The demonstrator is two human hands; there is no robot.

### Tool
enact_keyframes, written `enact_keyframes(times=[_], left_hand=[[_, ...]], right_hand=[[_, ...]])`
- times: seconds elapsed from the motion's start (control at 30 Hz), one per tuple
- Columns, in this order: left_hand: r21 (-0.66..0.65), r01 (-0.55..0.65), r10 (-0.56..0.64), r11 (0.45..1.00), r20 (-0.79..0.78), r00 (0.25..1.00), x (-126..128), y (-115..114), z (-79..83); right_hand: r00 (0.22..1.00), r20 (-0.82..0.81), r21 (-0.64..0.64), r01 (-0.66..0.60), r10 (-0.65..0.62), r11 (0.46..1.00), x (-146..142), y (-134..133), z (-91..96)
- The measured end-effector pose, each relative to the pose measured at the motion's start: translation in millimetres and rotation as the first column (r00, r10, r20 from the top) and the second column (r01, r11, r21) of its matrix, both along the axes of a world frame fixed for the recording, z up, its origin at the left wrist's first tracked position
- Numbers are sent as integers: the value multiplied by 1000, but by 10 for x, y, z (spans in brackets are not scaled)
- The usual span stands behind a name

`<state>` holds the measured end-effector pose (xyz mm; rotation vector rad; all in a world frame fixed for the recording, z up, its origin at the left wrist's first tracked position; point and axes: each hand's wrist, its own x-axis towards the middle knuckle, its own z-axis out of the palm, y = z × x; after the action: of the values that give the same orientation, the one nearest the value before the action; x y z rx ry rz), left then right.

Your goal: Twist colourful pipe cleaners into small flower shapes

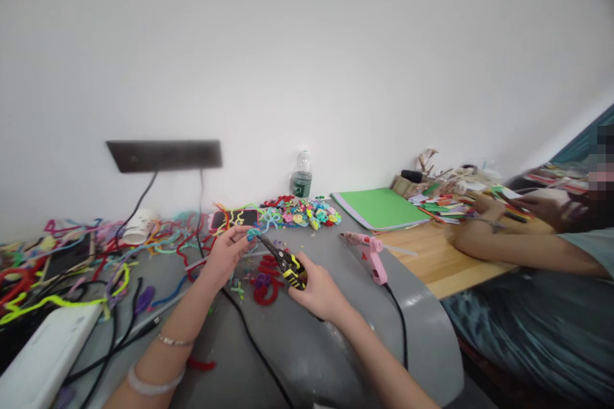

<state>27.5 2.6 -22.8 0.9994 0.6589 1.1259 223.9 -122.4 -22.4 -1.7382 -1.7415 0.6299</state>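
Between the fingertips of my left hand (229, 255) is a small blue pipe cleaner piece (252, 234), pinched above the grey table. My right hand (319, 287) is closed round the black and yellow handles of a pair of pliers (286, 263). The pliers' dark jaws point up and left and meet the blue piece at my left fingertips; whether they grip it I cannot tell. Below the pliers lie coiled red pipe cleaners (267, 284) with a purple bit among them. A phone (235, 220) lies just behind my left hand, with yellow pipe cleaner strands over it.
A pink glue gun (369, 252) with a black cord lies right of my hands. Behind are a pile of colourful pipe cleaner flowers (307, 212), a water bottle (302, 176) and green sheets (381, 208). Left are tangled pipe cleaners, cables, a paper cup (137, 227). A co-worker's arm (503, 246) rests at right.
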Motion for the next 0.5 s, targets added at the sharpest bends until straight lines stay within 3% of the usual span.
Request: enact_keyframes(times=[0.5], left_hand=[[84, 27, -17, 996, -121, 993, 31, -19, -64]], right_hand=[[998, 57, 12, 18, -19, 1000, -25, 8, -31]])
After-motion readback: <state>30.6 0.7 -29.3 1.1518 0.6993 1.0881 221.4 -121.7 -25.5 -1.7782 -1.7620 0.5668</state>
